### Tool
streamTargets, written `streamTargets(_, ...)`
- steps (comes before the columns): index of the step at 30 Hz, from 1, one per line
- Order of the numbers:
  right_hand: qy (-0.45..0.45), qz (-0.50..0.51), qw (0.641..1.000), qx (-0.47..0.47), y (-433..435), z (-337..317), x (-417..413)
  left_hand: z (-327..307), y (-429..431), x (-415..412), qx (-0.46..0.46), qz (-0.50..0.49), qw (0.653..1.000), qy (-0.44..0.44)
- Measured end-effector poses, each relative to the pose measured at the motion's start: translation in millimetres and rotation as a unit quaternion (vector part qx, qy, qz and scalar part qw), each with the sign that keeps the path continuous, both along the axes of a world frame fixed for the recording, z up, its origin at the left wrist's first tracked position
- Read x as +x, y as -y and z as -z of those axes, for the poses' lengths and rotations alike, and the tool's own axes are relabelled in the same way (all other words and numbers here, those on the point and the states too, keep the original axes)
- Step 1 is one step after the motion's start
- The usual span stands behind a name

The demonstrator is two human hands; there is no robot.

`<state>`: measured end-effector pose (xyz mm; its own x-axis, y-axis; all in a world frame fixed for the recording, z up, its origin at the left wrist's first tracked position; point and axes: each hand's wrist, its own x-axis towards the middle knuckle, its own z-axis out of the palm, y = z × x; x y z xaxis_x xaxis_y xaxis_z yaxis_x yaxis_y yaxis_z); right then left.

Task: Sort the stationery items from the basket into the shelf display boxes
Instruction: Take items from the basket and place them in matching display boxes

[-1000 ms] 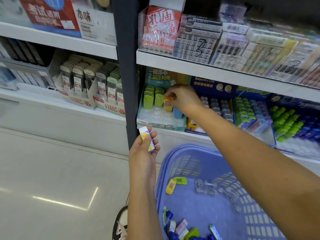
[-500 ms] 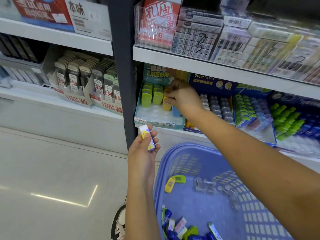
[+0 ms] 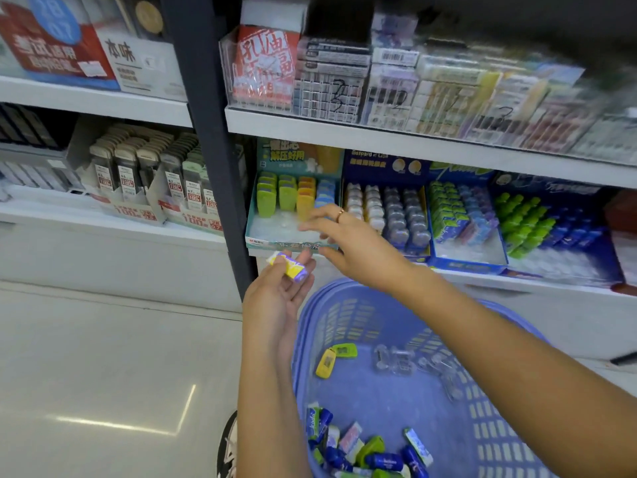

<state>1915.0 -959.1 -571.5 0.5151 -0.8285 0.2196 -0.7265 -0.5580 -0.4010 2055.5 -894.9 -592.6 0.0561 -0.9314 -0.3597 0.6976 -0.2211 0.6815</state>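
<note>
the left hand pinches a small yellow-and-purple wrapped eraser at its fingers, palm up. just right, the right hand hovers with fingers spread wide and empty before the teal cardboard display box. the lilac plastic basket sits below both.

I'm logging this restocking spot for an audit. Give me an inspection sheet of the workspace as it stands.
Surface: white shelf boards carry display boxes.
Job's things: lilac plastic basket holds loose wrapped stationery pieces; teal cardboard display box partly filled; yellow-and-purple wrapped block.
Clutter: nothing seen.
Hands: left hand holds the block; right hand open, empty, before the teal box.
Cables: nothing seen.
Surroundings: dark shelf upright; glossy pale floor.
</note>
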Motion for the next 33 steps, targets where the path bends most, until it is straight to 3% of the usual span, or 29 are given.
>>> streamTargets(2, 0.095, 0.004, 0.995, -0.001, -32.7, 2.9, -15.3, -5.0, -2.8, -10.6, 0.000, 0.027, 0.999, 0.018)
streamTargets(5, 0.157, 0.018, 0.987, -0.006, -68.5, 5.8, -36.9, -12.5, -8.1, -32.6, -0.006, 0.080, 0.995, 0.055)
streamTargets(9, 0.179, 0.049, 0.980, -0.077, -90.7, 2.6, -63.2, -17.6, -15.9, -69.3, -0.013, 0.154, 0.983, 0.095)
streamTargets(13, 0.143, 0.062, 0.974, -0.162, -101.1, 3.1, -88.4, -18.4, -20.3, -103.1, -0.018, 0.189, 0.978, 0.089)
streamTargets(15, 0.165, 0.123, 0.964, -0.171, -101.0, -0.7, -111.0, -19.3, -19.1, -120.7, -0.026, 0.208, 0.972, 0.105)
streamTargets(17, 0.184, 0.198, 0.945, -0.183, -94.6, -6.9, -143.9, -17.3, -16.3, -140.4, -0.051, 0.210, 0.960, 0.176)
streamTargets(19, 0.198, 0.263, 0.927, -0.182, -84.2, -13.8, -179.6, -12.8, -11.7, -157.7, -0.116, 0.202, 0.918, 0.320)
streamTargets(23, 0.214, 0.366, 0.895, -0.141, -58.1, -15.7, -232.4, -2.8, -0.9, -185.5, -0.241, 0.259, 0.760, 0.545)
streamTargets(28, 0.129, 0.343, 0.929, -0.060, -26.0, -5.4, -252.1, 8.9, 14.8, -212.2, -0.310, 0.342, 0.560, 0.688)
streamTargets(30, 0.121, 0.329, 0.936, -0.041, -18.4, -4.6, -256.6, 15.4, 16.9, -214.5, -0.311, 0.352, 0.511, 0.720)
streamTargets(33, 0.108, 0.329, 0.938, 0.010, -4.9, -9.1, -266.5, 23.3, 15.3, -213.9, -0.323, 0.336, 0.499, 0.731)
